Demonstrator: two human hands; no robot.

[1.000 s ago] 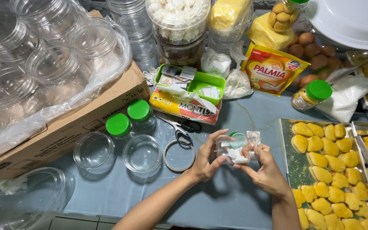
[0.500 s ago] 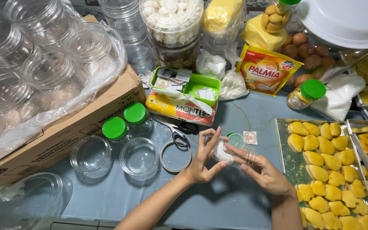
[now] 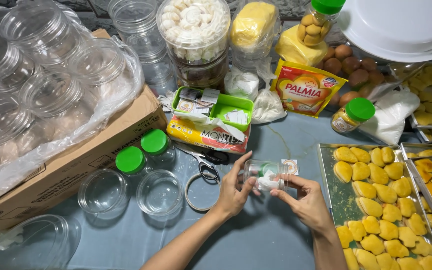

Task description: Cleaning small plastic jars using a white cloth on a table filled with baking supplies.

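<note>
At three o'clock the metal baking tray of yellow pastries runs off the right and bottom edges, while the white tissue inside the small clear plastic jar is half hidden by fingers.

A cardboard box lies at the left of the desk, with a clear bag of empty plastic jars on top. Just beside it stand two green-lidded jars and two open clear jars. Scissors lie near a clear ring. A green tray rests on a tissue pack. A metal baking tray at the right carries yellow pastries. Brown eggs sit behind a yellow pouch.
</note>
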